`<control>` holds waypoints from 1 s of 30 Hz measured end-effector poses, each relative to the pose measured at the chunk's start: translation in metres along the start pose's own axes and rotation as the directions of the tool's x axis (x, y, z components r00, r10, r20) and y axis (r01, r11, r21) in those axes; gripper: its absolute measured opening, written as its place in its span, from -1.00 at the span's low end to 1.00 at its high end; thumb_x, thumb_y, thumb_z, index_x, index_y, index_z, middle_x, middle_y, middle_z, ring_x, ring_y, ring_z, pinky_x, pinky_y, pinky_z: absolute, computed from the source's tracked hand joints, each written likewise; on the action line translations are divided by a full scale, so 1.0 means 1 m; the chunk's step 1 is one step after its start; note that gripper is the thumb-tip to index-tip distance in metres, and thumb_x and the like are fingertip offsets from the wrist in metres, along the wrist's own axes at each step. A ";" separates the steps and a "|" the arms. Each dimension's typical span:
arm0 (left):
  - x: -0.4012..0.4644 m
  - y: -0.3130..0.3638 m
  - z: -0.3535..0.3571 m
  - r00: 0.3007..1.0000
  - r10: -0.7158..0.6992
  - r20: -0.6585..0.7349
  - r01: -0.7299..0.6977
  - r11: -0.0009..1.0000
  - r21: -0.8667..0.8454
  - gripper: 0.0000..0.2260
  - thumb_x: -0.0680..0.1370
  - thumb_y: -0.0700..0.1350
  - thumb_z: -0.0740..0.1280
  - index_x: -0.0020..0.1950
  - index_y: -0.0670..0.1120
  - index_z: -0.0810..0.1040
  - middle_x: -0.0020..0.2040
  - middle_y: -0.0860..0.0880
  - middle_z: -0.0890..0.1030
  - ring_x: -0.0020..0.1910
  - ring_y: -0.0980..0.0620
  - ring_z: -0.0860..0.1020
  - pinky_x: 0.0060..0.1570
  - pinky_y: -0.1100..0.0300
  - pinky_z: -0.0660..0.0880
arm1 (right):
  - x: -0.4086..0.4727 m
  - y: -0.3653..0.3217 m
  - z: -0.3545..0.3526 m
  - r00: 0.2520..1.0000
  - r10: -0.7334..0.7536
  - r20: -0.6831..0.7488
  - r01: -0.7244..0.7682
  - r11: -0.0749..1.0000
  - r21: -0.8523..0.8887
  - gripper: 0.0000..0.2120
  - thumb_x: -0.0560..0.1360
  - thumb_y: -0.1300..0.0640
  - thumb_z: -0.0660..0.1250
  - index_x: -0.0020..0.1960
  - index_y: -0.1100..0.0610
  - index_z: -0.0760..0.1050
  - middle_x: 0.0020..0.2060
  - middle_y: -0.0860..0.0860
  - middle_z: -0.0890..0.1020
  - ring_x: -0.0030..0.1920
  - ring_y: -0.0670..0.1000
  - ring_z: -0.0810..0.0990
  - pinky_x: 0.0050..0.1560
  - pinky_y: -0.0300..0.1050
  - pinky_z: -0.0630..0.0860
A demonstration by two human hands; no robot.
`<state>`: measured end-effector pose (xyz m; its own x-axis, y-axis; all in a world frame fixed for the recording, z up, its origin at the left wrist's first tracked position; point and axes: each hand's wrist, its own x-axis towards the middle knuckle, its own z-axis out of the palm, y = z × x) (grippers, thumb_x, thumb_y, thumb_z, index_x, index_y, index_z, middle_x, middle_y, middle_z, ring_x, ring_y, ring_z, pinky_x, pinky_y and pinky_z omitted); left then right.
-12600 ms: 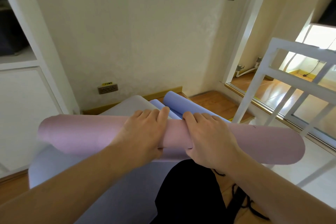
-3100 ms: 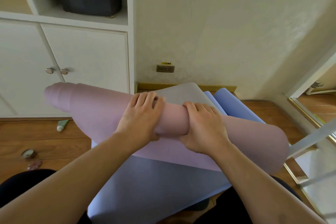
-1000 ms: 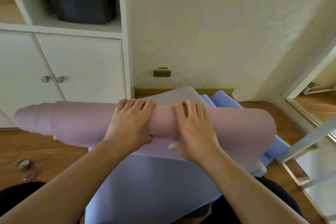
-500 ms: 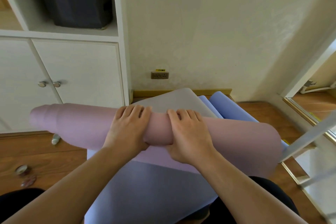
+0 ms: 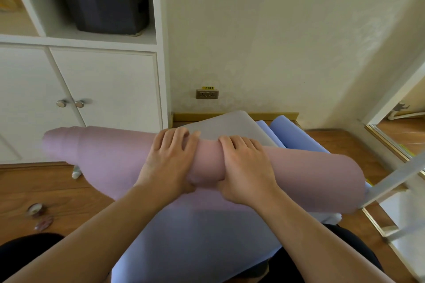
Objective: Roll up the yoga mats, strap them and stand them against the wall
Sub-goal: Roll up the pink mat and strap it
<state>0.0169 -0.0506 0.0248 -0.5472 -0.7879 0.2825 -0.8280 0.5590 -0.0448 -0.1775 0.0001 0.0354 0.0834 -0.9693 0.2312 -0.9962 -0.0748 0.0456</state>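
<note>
A rolled pink yoga mat (image 5: 110, 154) lies crosswise in front of me, its left end sticking out over the floor and its right end reaching the white frame. My left hand (image 5: 169, 163) and my right hand (image 5: 246, 167) grip its middle side by side, fingers over the top and thumbs under, squeezing the roll in. Beneath it a lavender-blue mat (image 5: 202, 243) lies flat toward me. A grey mat (image 5: 225, 125) and a rolled blue mat (image 5: 292, 132) lie behind, toward the wall. No strap is in view.
A white cabinet (image 5: 103, 85) with two knobbed doors stands at left, a dark bin (image 5: 103, 0) on its shelf. A wall socket (image 5: 207, 94) sits low on the cream wall. Small round objects (image 5: 36, 210) and a tube (image 5: 76, 172) lie on the wooden floor. A white frame (image 5: 395, 179) is at right.
Since half a second ago both hands stay gripping the middle of the pink roll. The roll has tilted slightly, its left end higher and its right end lower.
</note>
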 end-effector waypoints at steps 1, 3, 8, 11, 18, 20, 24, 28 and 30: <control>0.000 0.001 0.000 1.000 -0.001 -0.012 0.001 1.000 0.000 0.03 0.10 0.22 0.66 0.46 -0.13 0.40 0.31 -0.16 0.49 0.27 -0.20 0.48 0.37 -0.14 0.43 | 0.000 0.000 0.000 1.000 0.001 0.012 -0.002 1.000 0.022 -0.25 0.23 -0.10 0.50 0.38 0.07 0.43 0.15 0.00 0.59 0.12 0.11 0.57 0.20 0.01 0.49; 0.001 0.001 0.000 0.998 0.009 -0.056 -0.011 1.000 -0.025 -0.08 0.13 0.13 0.68 0.40 -0.11 0.45 0.25 -0.11 0.55 0.22 -0.16 0.53 0.32 -0.12 0.47 | -0.001 0.000 0.000 1.000 0.000 0.029 -0.002 0.998 0.066 -0.24 0.30 -0.14 0.48 0.44 0.04 0.37 0.21 -0.01 0.55 0.17 0.10 0.54 0.26 -0.02 0.46; 0.003 -0.003 -0.005 0.999 -0.008 -0.046 0.004 0.997 -0.078 -0.19 0.12 0.14 0.65 0.30 -0.05 0.49 0.15 -0.05 0.63 0.13 -0.11 0.60 0.29 -0.07 0.48 | -0.004 -0.002 0.001 0.999 -0.040 0.021 0.040 0.999 -0.026 0.04 0.20 -0.22 0.61 0.53 0.13 0.29 0.34 0.11 0.44 0.30 0.18 0.44 0.43 0.06 0.38; 0.002 -0.006 -0.006 0.999 -0.008 -0.037 0.004 0.993 -0.121 -0.23 0.15 0.24 0.57 0.27 -0.02 0.48 0.13 -0.02 0.64 0.11 -0.11 0.60 0.30 -0.06 0.48 | 0.000 -0.004 0.005 0.999 -0.037 0.024 0.039 0.997 -0.065 0.00 0.14 -0.16 0.66 0.45 0.13 0.37 0.24 0.10 0.50 0.20 0.19 0.49 0.33 0.08 0.44; -0.001 -0.002 -0.001 1.000 0.007 0.016 -0.007 1.000 0.020 0.03 0.12 0.25 0.62 0.50 -0.10 0.38 0.36 -0.15 0.45 0.33 -0.20 0.44 0.44 -0.13 0.38 | 0.001 -0.001 0.001 1.000 -0.012 0.021 0.012 1.000 0.001 -0.21 0.22 -0.13 0.53 0.39 0.06 0.43 0.14 0.01 0.60 0.11 0.13 0.57 0.19 0.00 0.50; 0.000 -0.001 0.000 1.000 0.004 0.001 -0.004 1.000 -0.002 -0.06 0.17 0.21 0.66 0.45 -0.07 0.41 0.32 -0.09 0.51 0.29 -0.14 0.49 0.41 -0.09 0.42 | 0.000 -0.001 0.001 0.999 -0.025 0.038 0.023 0.999 0.034 -0.20 0.28 -0.17 0.51 0.46 0.02 0.37 0.20 -0.01 0.57 0.16 0.10 0.56 0.24 -0.02 0.48; 0.003 -0.005 -0.004 1.000 0.004 -0.008 -0.005 0.998 -0.058 -0.19 0.20 0.14 0.66 0.37 -0.02 0.45 0.26 -0.01 0.60 0.23 -0.07 0.55 0.40 -0.03 0.42 | -0.002 -0.002 0.000 0.997 -0.031 0.065 0.027 0.998 0.065 0.00 0.30 -0.19 0.55 0.61 0.06 0.19 0.42 0.06 0.39 0.36 0.14 0.43 0.42 0.00 0.39; 0.003 -0.011 -0.005 1.000 -0.007 -0.013 0.006 0.993 -0.121 -0.24 0.21 0.17 0.62 0.34 -0.01 0.49 0.23 0.00 0.63 0.20 -0.08 0.58 0.39 -0.02 0.41 | -0.001 -0.004 0.004 0.997 -0.047 0.056 0.051 0.996 -0.066 0.15 0.14 -0.22 0.69 0.56 0.13 0.25 0.32 0.11 0.44 0.29 0.19 0.45 0.42 0.08 0.40; 0.003 -0.013 -0.004 1.000 -0.011 -0.020 0.008 0.989 -0.144 -0.26 0.21 0.18 0.59 0.33 -0.02 0.51 0.21 -0.02 0.64 0.19 -0.11 0.58 0.38 -0.04 0.41 | 0.002 -0.004 0.005 0.999 -0.049 0.020 0.050 0.997 -0.061 -0.03 0.19 -0.11 0.65 0.48 0.13 0.35 0.24 0.09 0.50 0.20 0.19 0.52 0.34 0.07 0.44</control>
<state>0.0265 -0.0592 0.0301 -0.5356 -0.7885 0.3022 -0.8058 0.5843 0.0964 -0.1736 -0.0026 0.0306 0.1313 -0.9690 0.2093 -0.9872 -0.1085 0.1166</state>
